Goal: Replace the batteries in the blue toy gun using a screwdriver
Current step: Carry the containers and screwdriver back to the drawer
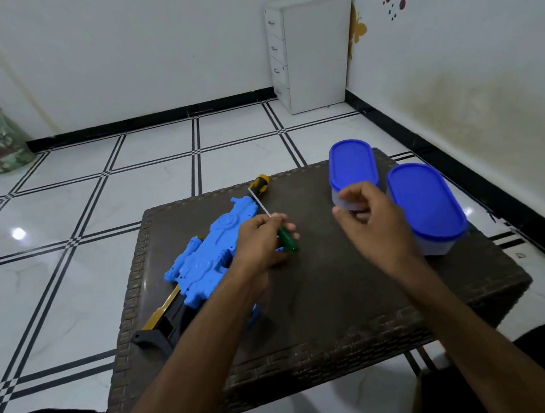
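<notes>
The blue toy gun [203, 260] lies flat on the tabletop [336, 286], apparently unopened. A green-handled screwdriver [287, 239] is gripped in the left hand [261, 243], just beside the gun. The right hand [373, 221] hovers loosely open near two lidded containers [424, 201] (contents hidden). Unscrewing, swapping and closing seemingly remain.

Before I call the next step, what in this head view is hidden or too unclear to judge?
- Blue toy gun: its near right part lies under the left hand and forearm; no battery cover or screw shows.
- Green-handled screwdriver: the tip is too small to type.
- Two blue-lidded containers: lids on, contents hidden.
- Right hand: motion-blurred; covers the far container's front.
</notes>
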### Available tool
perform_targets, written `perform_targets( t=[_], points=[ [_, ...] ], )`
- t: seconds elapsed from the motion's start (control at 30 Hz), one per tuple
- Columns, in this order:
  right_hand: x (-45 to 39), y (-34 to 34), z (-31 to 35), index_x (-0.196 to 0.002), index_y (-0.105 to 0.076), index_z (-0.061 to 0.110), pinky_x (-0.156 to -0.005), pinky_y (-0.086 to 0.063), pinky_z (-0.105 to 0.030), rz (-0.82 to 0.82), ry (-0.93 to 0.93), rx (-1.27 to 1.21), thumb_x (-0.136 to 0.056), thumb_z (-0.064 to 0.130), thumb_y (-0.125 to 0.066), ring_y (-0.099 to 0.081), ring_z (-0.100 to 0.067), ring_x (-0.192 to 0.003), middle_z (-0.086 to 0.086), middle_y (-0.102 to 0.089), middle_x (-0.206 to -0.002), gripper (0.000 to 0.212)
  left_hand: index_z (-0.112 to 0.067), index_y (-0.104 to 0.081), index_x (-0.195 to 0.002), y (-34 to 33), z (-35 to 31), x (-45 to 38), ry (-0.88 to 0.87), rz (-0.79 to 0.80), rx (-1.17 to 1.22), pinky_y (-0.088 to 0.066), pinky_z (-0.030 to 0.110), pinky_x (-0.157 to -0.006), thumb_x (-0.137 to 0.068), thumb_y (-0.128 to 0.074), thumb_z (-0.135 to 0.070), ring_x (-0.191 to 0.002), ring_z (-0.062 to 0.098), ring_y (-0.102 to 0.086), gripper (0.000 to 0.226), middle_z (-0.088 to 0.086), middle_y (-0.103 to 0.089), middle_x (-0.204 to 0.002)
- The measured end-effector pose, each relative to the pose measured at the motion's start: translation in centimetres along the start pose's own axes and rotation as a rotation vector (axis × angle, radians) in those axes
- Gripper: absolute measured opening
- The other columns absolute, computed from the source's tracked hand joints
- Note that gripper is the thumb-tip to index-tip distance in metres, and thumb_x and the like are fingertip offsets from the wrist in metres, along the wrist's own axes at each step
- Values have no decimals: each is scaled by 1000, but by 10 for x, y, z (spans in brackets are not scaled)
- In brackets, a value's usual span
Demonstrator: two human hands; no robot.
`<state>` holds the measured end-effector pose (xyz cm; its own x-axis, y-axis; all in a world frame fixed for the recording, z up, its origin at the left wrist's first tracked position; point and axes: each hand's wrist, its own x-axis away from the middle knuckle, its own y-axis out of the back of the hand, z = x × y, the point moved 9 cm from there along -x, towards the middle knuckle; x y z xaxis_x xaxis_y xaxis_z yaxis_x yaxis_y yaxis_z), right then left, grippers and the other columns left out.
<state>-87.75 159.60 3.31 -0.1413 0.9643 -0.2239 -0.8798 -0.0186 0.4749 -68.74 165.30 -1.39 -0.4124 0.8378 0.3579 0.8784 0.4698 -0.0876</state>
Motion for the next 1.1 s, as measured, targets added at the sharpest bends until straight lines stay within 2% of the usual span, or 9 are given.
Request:
perform_targets(
  t=[0.13, 0.27, 0.37, 0.47, 0.63, 0.83, 0.9, 1.0, 1.1],
  points=[
    [-76, 5, 18, -128, -52, 19, -88, -38, -30, -22, 28, 354, -89, 33, -64, -50, -28, -120, -10, -50, -130, 44, -9, -58, -102, -6, 0, -6, 121, 24, 135, -56, 32, -63, -100, -40, -8, -62, 17, -56, 18, 6, -59, -76],
    [-133, -9, -11, -145, -34, 15, -106, -36, -46, 115, -191, 556, -89, 48, -61, -36, -39, -134, -20, -39, -143, 71, -10, -49, -109, -10, -7, -16, 155, 38, 164, -40, 23, -49, -101, -35, -12, -56, 15, -49, 17, 5, -59, -76],
    [-143, -13, -27, -147, -28, 12, -94, -43, -40, 199, -294, 559, -91, 40, -60, -45, -37, -129, -18, -45, -142, 71, -12, -48, -111, -5, -11, -25, 162, 38, 132, -32, 23, -50, -105, -32, -29, -57, 13, -47, 25, 4, -60, -80],
    [-142, -16, -35, -144, -33, 10, -76, -37, -32, 248, -286, 603, -91, 36, -63, -53, -30, -120, -13, -51, -136, 66, -13, -51, -115, 0, -6, -31, 174, 32, 95, -32, 24, -53, -104, -33, -42, -60, 12, -48, 36, 4, -61, -85],
    [-130, -18, -26, -139, -47, 12, -96, -42, -33, 297, -165, 720, -87, 41, -70, -49, -27, -127, -10, -50, -141, 64, -16, -49, -117, 2, -1, -38, 188, 14, 20, -32, 23, -51, -102, -34, -47, -61, 11, -47, 37, 5, -62, -95],
    [-97, -19, -41, -145, -46, 12, -104, -47, -41, 336, -192, 395, -86, 14, -73, -50, -27, -128, -8, -47, -147, 65, -15, -54, -107, -23, -5, -38, 29, 20, -220, -35, 29, -61, -100, -44, -38, -70, 15, -47, 26, 5, -56, -90],
    [-85, -13, -41, -141, -49, 17, -96, -53, -41, 319, -219, 333, -84, 10, -74, -58, -25, -117, -8, -56, -136, 63, -13, -56, -98, -36, -3, -33, 17, 46, -277, -35, 32, -64, -100, -44, -37, -72, 18, -45, 27, 6, -52, -86],
    [-62, -7, -39, -142, -45, 21, -89, -57, -44, 314, -275, 223, -82, 2, -74, -66, -22, -98, -8, -65, -106, 69, -7, -60, -108, -50, 5, -28, 67, 56, -253, -40, 34, -67, -96, -48, -45, -76, 22, -52, 41, 9, -58, -87],
    [-40, 1, -42, -142, -43, 20, -85, -59, -44, 307, -320, 125, -81, 1, -74, -68, -24, -93, -9, -65, -100, 71, -6, -54, -104, -54, 10, -25, 80, 21, -257, -44, 31, -66, -93, -58, -44, -80, 22, -56, 40, 7, -58, -88]
  ],
)
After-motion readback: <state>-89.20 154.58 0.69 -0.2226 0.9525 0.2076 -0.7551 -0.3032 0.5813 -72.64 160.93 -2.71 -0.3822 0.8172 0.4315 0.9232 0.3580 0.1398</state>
